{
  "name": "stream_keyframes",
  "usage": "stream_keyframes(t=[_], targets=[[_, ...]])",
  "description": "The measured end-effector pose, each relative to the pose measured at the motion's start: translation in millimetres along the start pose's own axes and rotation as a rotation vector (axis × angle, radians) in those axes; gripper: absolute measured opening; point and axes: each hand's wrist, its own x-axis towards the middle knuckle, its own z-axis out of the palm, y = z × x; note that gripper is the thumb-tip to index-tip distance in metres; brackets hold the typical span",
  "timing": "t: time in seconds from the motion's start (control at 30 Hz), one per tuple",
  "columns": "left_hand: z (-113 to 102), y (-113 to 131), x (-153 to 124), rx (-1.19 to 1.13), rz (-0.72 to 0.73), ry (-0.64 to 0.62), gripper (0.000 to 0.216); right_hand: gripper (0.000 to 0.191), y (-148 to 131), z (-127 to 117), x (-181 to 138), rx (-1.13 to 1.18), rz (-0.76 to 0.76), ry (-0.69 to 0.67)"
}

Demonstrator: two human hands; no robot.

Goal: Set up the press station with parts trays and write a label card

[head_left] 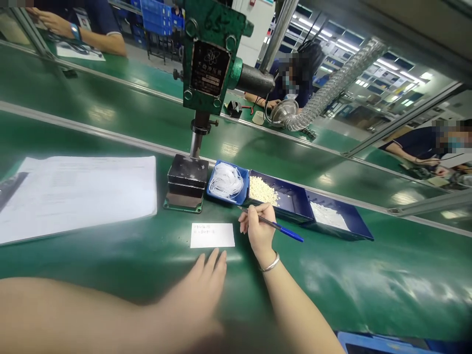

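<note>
A small white slip of paper [213, 240] with a few handwritten lines at its top lies on the green bench. My right hand [260, 227] grips a blue-capped ballpoint pen [282, 229] just right of the slip; the pen's tip points up and left, off the paper. Below the slip, my left hand [206, 280] lies flat with fingers stretched toward its lower edge, holding nothing. Whether its fingertips touch the paper, I cannot tell. A metal bangle [271, 262] circles my right wrist.
A green hand press [208, 64] stands over its black base block [188, 172]. Beside it sit a blue tray of clear tubing [225, 181], a bin of yellowish small parts [262, 191] and a bin of white pieces [328, 215]. Printed sheets [96, 191] lie left. Co-workers sit across the bench.
</note>
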Motion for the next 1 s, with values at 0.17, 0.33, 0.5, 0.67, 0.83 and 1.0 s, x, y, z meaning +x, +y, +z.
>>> stream_keyframes(t=[0.17,0.33,0.5,0.67,0.83,1.0], targets=[[12,-4,7,-0.023,-0.007,-0.015,0.097,0.029,2,-2,2,0.008,-0.022,-0.011],[17,-6,7,-0.04,-0.001,-0.05,0.092,0.028,4,-2,4,0.026,-0.015,-0.03],[19,-6,6,-0.047,0.009,-0.035,0.09,0.028,4,-2,4,0.02,-0.007,-0.05],[22,-5,6,-0.037,0.007,-0.005,0.089,0.029,3,0,3,0.008,-0.006,-0.063],[19,-6,7,-0.049,-0.001,0.025,0.087,0.029,4,0,2,0.016,-0.001,-0.085],[19,-7,8,-0.042,-0.009,0.013,0.089,0.029,5,-1,4,0.007,0.001,-0.085]])
